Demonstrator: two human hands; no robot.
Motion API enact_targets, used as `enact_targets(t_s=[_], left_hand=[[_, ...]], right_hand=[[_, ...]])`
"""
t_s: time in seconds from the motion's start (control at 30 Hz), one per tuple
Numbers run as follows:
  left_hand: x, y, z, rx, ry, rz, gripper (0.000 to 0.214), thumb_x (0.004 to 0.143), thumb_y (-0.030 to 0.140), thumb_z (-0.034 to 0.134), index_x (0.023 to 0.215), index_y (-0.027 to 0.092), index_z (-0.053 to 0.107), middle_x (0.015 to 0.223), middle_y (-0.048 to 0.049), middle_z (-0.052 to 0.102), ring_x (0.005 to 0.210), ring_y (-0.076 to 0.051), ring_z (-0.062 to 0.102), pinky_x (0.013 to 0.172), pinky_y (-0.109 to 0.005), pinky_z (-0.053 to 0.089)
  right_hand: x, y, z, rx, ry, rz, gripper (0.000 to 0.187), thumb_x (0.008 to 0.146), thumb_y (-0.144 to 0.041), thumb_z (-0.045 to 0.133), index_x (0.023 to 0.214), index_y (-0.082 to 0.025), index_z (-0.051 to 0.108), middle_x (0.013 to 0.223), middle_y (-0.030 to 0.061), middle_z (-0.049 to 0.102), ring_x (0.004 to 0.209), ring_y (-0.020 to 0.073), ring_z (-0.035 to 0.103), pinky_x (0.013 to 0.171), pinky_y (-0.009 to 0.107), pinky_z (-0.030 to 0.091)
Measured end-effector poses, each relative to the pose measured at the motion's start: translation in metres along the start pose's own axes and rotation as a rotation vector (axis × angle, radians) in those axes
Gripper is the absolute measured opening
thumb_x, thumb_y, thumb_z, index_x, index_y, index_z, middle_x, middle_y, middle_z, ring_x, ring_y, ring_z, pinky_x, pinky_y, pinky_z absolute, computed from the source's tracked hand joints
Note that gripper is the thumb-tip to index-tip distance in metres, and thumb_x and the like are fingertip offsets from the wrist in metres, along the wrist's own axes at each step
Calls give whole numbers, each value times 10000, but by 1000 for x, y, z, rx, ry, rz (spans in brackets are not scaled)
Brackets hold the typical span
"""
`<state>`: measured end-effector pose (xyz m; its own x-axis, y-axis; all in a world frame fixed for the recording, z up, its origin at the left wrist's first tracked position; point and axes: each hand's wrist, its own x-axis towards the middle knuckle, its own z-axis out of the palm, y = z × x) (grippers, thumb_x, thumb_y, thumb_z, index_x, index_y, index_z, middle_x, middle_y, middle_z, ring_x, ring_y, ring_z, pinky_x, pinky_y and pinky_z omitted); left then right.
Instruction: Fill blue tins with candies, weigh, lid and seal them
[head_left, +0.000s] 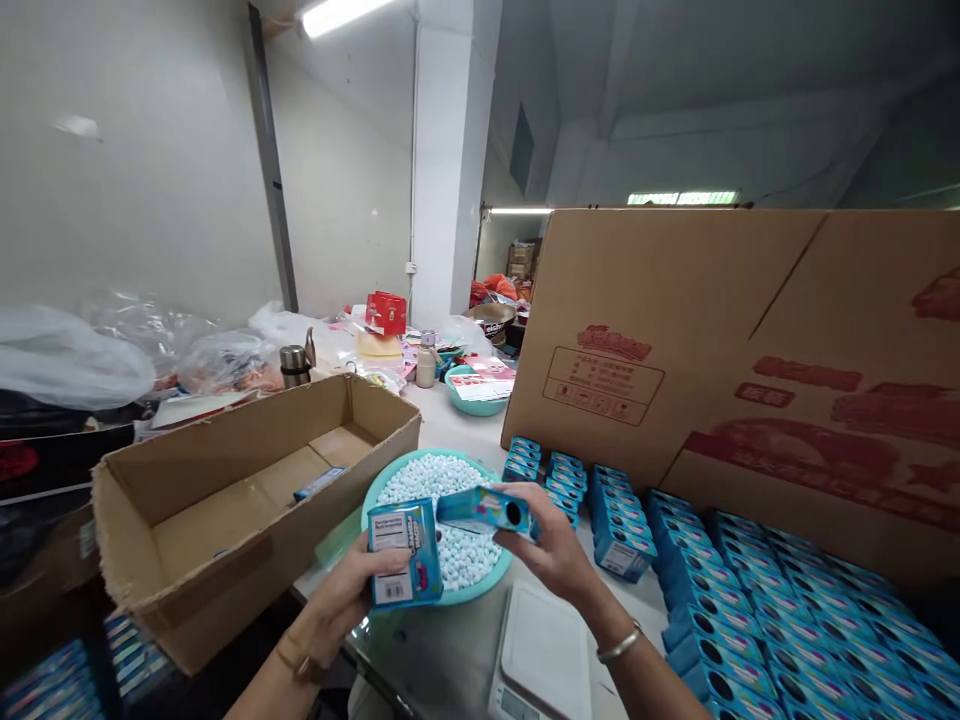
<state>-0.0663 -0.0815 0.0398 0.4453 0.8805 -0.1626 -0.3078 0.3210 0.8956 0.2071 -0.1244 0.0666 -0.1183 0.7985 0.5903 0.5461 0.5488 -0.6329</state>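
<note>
Head view: left hand clasps a blue box upright, label facing us, thumb across its front. Right hand pinches a second box lying sideways, long axis pointing left toward the first, the two nearly touching. Both hover over the bowl of white beads, open carton off to the left

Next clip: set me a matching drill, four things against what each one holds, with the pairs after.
1. left hand
2. right hand
3. teal basin
4. open carton

A. sideways blue box
B. lone small box on its floor
C. upright blue box
D. pale pellets

Pairs: 1-C, 2-A, 3-D, 4-B
</note>
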Motion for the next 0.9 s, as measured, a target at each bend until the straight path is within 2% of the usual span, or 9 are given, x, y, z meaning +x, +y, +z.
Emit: enact_targets(t_s=[0.07, 0.17, 0.27, 0.4, 0.5, 0.6, 0.73, 0.8, 0.9], left_hand=[[-7, 1, 3, 117, 107, 116, 461, 515, 303, 905, 911, 170, 710, 904, -73, 759, 799, -249, 711, 757, -356, 578], [-16, -1, 7, 243, 176, 223, 453, 539, 325, 899, 917, 165, 706, 848, -58, 747, 777, -238, 696, 731, -331, 570], [-24, -5, 14, 233, 123, 232, 612, 541, 337, 898, 1094, 195, 677, 890, -53, 738, 816, -249, 689, 739, -333, 564], [-27, -14, 32, 119, 3, 266, 925, 562, 391, 877, 1390, 243, 492, 1046, -77, 724, 880, -256, 685, 758, -322, 549], [-23, -25, 39, 61, 58, 249, 961, 588, 412, 857, 1438, 256, 437, 1125, -83, 715, 983, -284, 679, 816, -333, 550], [-17, -36, 33, 7, 131, 199, 960, 553, 443, 862, 1412, 254, 476, 1106, -76, 732, 1017, -327, 676, 804, -372, 575], [-12, -43, 30, 28, 282, 249, 909, 619, 433, 843, 1422, 272, 449, 1131, -49, 726, 1083, -314, 657, 877, -378, 570], [-10, -43, 39, 71, 351, 325, 855, 698, 435, 799, 1445, 302, 405, 1218, -30, 689, 1175, -283, 614, 969, -361, 529], [-10, -48, 59, 126, 365, 380, 810, 780, 504, 710, 1479, 332, 340, 1324, -23, 624, 1311, -252, 511, 1077, -339, 441]], right_hand=[[-8, 5, 3, 134, 112, 181, 261, 843, -380, 674, 1046, -220, 638, 1015, 68, 682, 964, 249, 624, 875, 381, 499], [-16, 9, 15, 356, 193, 322, 265, 847, -430, 657, 973, -200, 622, 949, 56, 683, 887, 227, 626, 801, 336, 511], [-20, 5, 35, 461, 283, 385, 309, 826, -450, 677, 986, -196, 608, 917, 39, 676, 849, 209, 615, 763, 306, 510], [-22, -11, 68, 543, 399, 441, 342, 844, -476, 647, 1048, -208, 587, 985, 35, 669, 926, 212, 613, 820, 312, 514], [-25, -19, 84, 606, 403, 476, 403, 857, -496, 621, 1140, -217, 561, 1083, 50, 659, 1009, 233, 613, 878, 347, 518], [-29, -20, 87, 577, 378, 470, 433, 862, -497, 614, 1187, -218, 551, 1084, 54, 659, 1004, 241, 617, 889, 364, 518], [-32, -20, 86, 428, 517, 477, 429, 865, -472, 618, 1205, -224, 538, 1087, 55, 651, 999, 245, 610, 885, 370, 513], [-33, -24, 92, 313, 532, 437, 411, 860, -436, 637, 1206, -238, 536, 1093, 56, 643, 1020, 253, 599, 925, 392, 493], [-35, -34, 108, 224, 449, 320, 373, 921, -373, 553, 1276, -278, 490, 1256, 71, 580, 1199, 274, 527, 1052, 455, 413]])
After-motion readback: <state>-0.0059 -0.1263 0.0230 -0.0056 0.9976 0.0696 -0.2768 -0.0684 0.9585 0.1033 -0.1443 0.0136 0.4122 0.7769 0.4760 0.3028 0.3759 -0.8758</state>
